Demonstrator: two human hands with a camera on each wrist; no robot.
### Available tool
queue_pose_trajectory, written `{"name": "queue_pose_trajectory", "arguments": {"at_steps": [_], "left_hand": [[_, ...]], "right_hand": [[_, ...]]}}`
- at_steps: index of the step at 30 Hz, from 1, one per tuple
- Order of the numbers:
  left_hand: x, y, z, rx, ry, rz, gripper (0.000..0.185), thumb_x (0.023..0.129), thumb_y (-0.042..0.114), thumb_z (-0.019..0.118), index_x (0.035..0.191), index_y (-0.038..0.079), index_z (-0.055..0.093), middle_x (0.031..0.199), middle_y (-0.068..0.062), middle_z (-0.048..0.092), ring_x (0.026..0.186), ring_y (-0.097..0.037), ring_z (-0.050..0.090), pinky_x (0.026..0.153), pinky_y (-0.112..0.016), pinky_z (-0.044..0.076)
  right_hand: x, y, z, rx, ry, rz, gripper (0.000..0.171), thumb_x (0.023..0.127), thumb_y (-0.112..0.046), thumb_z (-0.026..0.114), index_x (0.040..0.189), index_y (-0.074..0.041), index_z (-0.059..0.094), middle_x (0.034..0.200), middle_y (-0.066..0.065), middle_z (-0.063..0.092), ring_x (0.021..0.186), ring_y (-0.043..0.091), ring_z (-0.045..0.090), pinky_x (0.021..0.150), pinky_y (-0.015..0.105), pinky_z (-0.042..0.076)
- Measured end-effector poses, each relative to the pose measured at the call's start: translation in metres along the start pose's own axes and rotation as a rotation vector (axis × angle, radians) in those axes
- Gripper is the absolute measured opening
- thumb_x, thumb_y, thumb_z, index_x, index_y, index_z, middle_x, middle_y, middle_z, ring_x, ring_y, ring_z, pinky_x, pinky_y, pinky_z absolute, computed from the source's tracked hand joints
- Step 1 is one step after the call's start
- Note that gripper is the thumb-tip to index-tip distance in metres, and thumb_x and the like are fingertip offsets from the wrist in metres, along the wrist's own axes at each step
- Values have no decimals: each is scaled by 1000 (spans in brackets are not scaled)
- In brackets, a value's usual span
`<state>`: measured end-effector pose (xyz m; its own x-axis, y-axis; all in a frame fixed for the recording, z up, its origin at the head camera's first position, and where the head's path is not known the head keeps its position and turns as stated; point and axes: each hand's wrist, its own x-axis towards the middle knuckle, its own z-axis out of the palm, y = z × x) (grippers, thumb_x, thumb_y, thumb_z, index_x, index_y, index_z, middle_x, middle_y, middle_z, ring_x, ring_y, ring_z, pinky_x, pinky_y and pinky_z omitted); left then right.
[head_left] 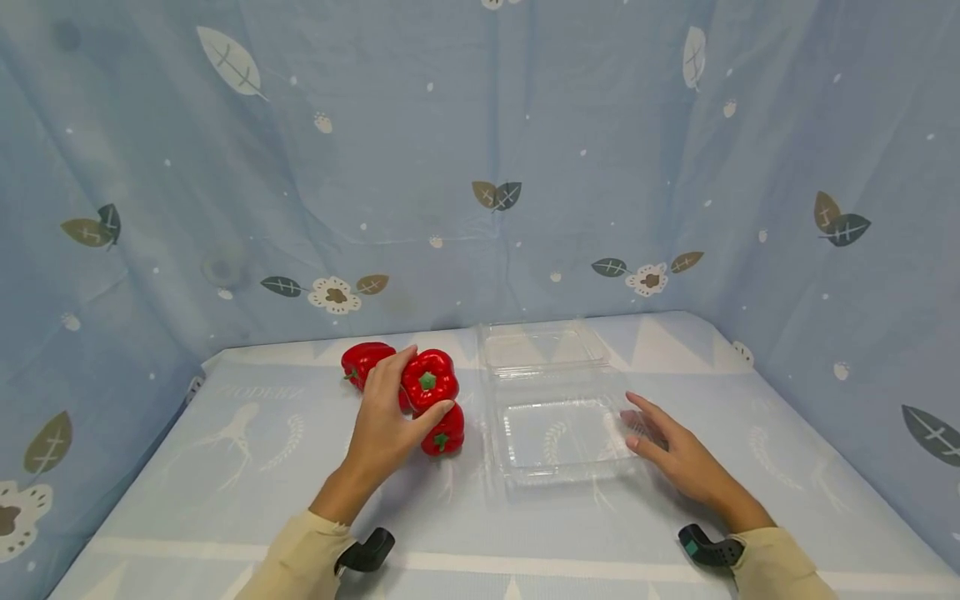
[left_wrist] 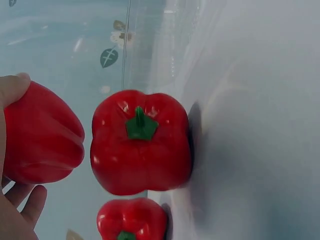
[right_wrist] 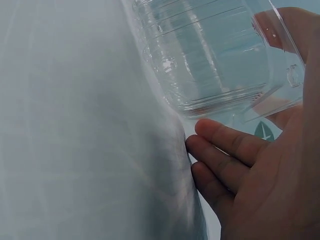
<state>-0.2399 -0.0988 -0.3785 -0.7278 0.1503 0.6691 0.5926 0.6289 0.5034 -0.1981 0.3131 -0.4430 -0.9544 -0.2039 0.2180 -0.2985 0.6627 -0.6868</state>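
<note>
Raised over the other peppers, a red bell pepper (head_left: 429,380) with a green stem is held between the thumb and fingers of my left hand (head_left: 385,429). Just below it, another red bell pepper (head_left: 444,432) rests on the table; the left wrist view shows this pepper (left_wrist: 141,145) upright. Farther back lies one more red pepper (head_left: 366,360), and red showing behind my fingers is partly hidden. My right hand (head_left: 684,462) is at the right side of an opened clear plastic clamshell box (head_left: 498,433), its fingers extended and loosely bent around the edge (right_wrist: 235,107).
The box lid (head_left: 540,371) lies folded back toward the curtain (head_left: 420,167), which hangs behind and at both sides. A pale patterned cloth (head_left: 247,492) covers the table. Black bands (head_left: 367,552) are on both wrists.
</note>
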Motion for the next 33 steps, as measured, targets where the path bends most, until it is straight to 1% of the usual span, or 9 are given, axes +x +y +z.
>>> {"name": "queue_pose_trajectory", "arguments": {"at_steps": [2,4,7,11,18,21,25,28,33], "left_hand": [[2,3,2,-22,-22,-23,87,68,31,86,140,16,40,131,-1,48,120,-17,44,83,-44,54],[4,5,5,-37,-41,-51,86,67,32,86,138,16,40,130,0,49,119,-15,44,81,-43,55],[6,9,10,-58,-66,-75,84,67,30,87,137,17,41,129,2,49,118,-15,44,79,-44,55],[10,14,18,-62,-108,-81,83,67,30,86,138,21,43,132,3,48,120,-15,44,80,-44,55],[16,20,31,-62,-178,-100,83,70,39,83,141,25,42,130,1,47,117,-16,46,78,-40,56],[16,22,34,-84,-202,-113,84,71,42,82,142,28,41,129,2,48,114,-15,48,77,-37,56],[17,22,38,-146,-227,-132,84,72,48,79,144,32,38,129,4,47,111,-14,51,75,-35,57],[20,23,41,-183,-241,-167,86,72,50,79,145,34,36,131,5,47,111,-14,51,75,-35,57],[23,26,46,-207,-265,-233,91,70,50,80,145,29,33,133,7,46,116,-14,48,79,-36,56]], "right_hand": [[0,0,0,1,-6,7,65,97,-33,55,152,-21,22,140,13,48,132,34,41,101,55,33],[1,-1,0,10,-11,15,66,96,-33,56,152,-25,22,142,14,46,133,35,39,103,55,31],[2,-1,0,30,-25,17,67,96,-32,57,151,-31,19,143,15,44,134,37,36,104,58,30],[1,-1,0,44,-35,13,70,95,-32,58,151,-34,18,145,14,43,135,37,35,103,61,28],[-1,-1,0,54,-45,28,76,91,-34,63,151,-38,16,147,11,40,136,35,33,102,66,24],[-1,0,2,57,-44,31,78,90,-34,65,150,-40,16,147,8,40,137,33,32,102,66,24],[-1,2,4,55,-35,23,80,88,-33,67,150,-41,16,148,6,40,137,31,33,102,66,24],[-1,1,4,52,-32,17,81,88,-33,68,150,-42,16,148,6,40,136,30,34,103,65,25],[-1,0,4,49,-25,3,80,87,-32,69,149,-41,19,147,6,41,134,28,39,104,61,28]]}}
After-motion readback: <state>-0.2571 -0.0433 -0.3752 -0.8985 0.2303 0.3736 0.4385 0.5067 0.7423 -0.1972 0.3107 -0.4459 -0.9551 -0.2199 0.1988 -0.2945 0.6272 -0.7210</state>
